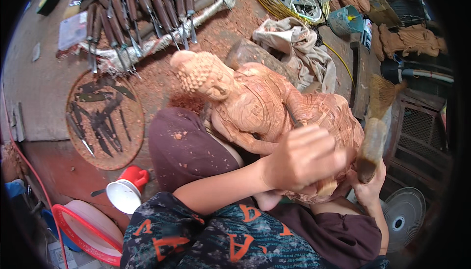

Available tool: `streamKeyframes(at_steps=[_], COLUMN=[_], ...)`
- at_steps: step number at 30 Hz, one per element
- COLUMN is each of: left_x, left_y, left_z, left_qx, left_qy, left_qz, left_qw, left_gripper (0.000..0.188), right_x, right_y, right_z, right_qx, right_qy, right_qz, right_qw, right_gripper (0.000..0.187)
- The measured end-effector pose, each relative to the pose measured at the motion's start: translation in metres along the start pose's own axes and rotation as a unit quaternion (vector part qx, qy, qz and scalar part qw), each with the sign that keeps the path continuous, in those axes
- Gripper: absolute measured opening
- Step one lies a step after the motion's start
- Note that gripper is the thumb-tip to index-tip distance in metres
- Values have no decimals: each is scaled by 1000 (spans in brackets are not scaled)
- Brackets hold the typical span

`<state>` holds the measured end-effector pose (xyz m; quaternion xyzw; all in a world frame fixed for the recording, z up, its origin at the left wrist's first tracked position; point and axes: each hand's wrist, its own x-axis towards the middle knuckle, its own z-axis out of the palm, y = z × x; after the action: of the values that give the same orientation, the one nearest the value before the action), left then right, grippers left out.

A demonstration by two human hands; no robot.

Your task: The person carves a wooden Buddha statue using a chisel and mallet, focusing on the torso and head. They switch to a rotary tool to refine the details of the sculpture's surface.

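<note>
A reddish carved wooden figure with a knobbly, curled head lies across my lap, head toward the far left. My left hand, blurred by motion, is closed in a fist over its lower part. From the fist a dark, thin chisel shaft points at the carved folds; a pale wooden end shows below, perhaps its handle. At the right, my right hand grips the lower end of a thick, worn wooden mallet, held upright beside the figure. Part of its grip is hidden.
Many wood-handled chisels lie on a cloth at the far left. A round board carries dark blades. Behind the figure are a rumpled cloth and a straw brush. A red-and-white mug, red-rimmed basin and fan stand nearby.
</note>
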<state>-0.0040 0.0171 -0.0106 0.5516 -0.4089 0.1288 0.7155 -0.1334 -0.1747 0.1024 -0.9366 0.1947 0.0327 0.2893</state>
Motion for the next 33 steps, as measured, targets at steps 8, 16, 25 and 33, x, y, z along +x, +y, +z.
streamKeyframes(at_steps=[8,16,25,33], left_x=[61,160,151,109], left_y=[-7,-145,-205,-146], left_z=[-86,-214,-234,-315], left_qx=[-271,211,448,320], left_qy=[198,59,-39,15], left_qz=[-175,-462,-439,-542], left_qw=[926,859,778,777], left_gripper=[34,53,30,22], right_x=[14,23,26,26], right_y=[-13,-23,-23,-21], right_z=[-3,7,6,7], right_qx=[-38,27,31,44], right_qy=[-33,20,-1,10], right_qz=[-53,-122,-117,-120], right_qw=[997,992,993,992], right_gripper=[62,45,44,47])
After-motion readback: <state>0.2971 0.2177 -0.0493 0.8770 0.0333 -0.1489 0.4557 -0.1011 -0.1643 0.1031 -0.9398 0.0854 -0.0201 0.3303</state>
